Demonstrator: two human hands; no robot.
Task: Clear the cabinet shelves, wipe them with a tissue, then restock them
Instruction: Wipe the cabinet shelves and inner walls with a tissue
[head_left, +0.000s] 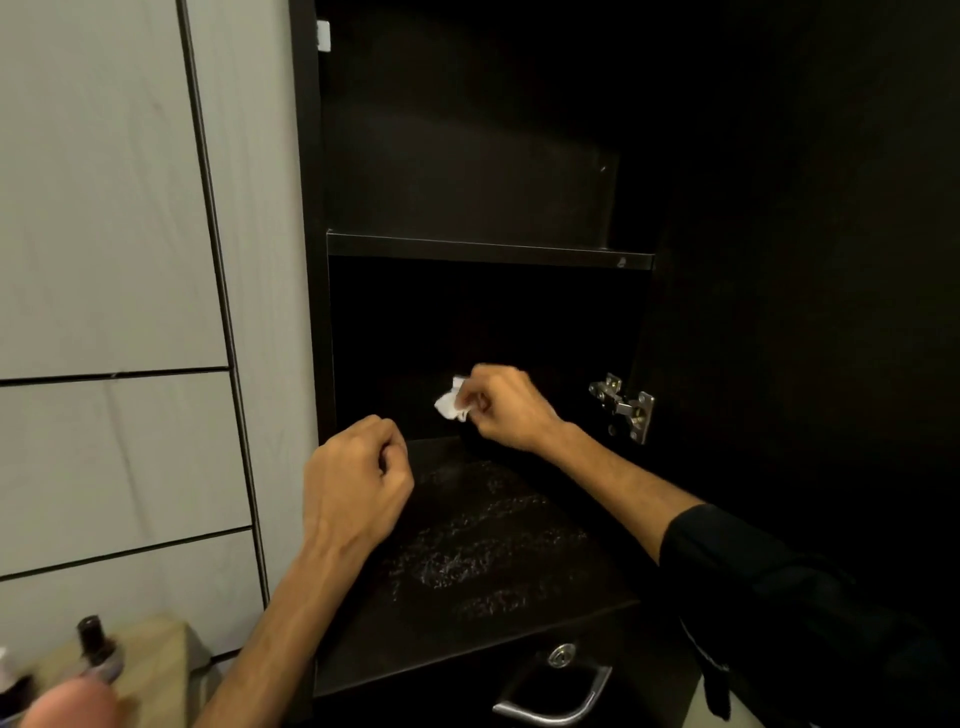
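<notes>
Dark lower shelf (483, 545) w/ whitish smear marks; upper shelf (488, 251) above, bare edge.

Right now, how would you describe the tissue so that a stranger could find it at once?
Look into the open black cabinet, at the lower shelf under the middle board. Over the back of this shelf, the right hand pinches a small crumpled tissue. It is the only white thing against the dark interior; the left hand nearby holds nothing.
</notes>
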